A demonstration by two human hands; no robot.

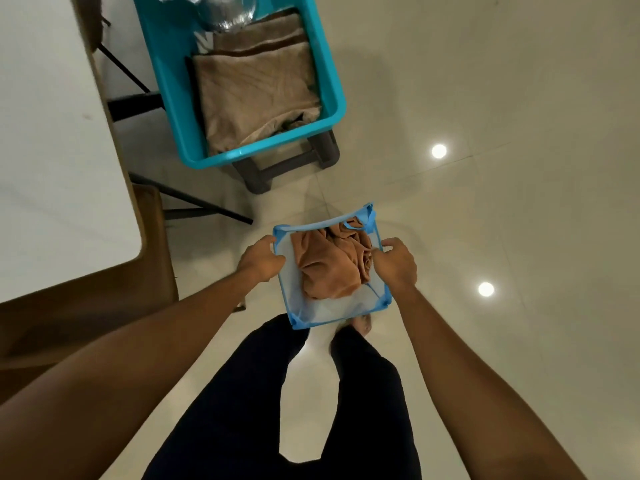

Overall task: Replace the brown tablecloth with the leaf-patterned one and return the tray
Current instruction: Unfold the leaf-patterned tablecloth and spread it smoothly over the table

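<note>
Both hands hold the same small basket at its opposite sides: the left hand has its fingers curled over the left rim, and the right hand grips the right rim the same way. Around the person spreads a glossy cream tiled floor with two bright ceiling lights mirrored in it. Along the left edge runs a white-topped table with a wooden border, a brown chair tucked just beside its corner. Ahead, a teal rectangular plastic tub sits on a dark grey stool; inside lie folded beige-brown cloths and, at the far end, a clear glassy dish that I cannot make out fully. The person's dark trousers fill the bottom of the view. The soft white fabric basket with blue trim hangs above the feet, and the crumpled brown tablecloth is bunched inside it.
</note>
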